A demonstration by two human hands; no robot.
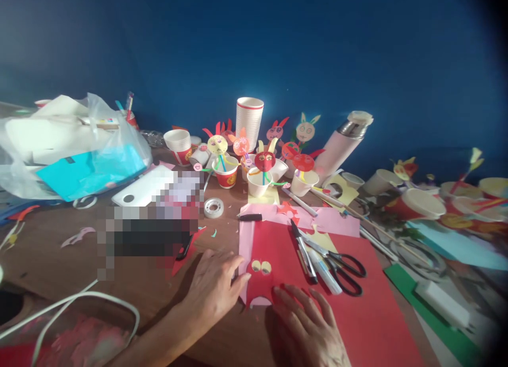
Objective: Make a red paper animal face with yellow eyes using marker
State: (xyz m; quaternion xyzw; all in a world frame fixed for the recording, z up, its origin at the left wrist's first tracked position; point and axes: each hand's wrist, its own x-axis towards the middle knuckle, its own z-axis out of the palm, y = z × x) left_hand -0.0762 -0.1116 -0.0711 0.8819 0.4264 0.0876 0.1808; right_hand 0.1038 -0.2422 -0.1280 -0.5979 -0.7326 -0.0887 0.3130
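Note:
A small red paper cut-out (260, 282) with two cream eye circles (261, 267) lies in front of me over pink and red paper. At its left edge rests my left hand (216, 282), thumb and forefinger apart, the other fingers partly hidden. My right hand (309, 322) lies palm down on the red sheet (377, 309), fingers stretched, with the fingertips at the cut-out's lower right. Just beyond it are black-handled scissors (341, 266), a black marker (305, 253) and a clear pen-like tube (326, 274).
Paper cups with paper figures (260, 181) stand at the back, near a tall cup stack (249, 121) and a leaning pink flask (341, 144). A tape roll (214, 208) and white phone-like object (143, 186) lie left. A white cable (115, 295) loops front left; more cups (415, 204) stand right.

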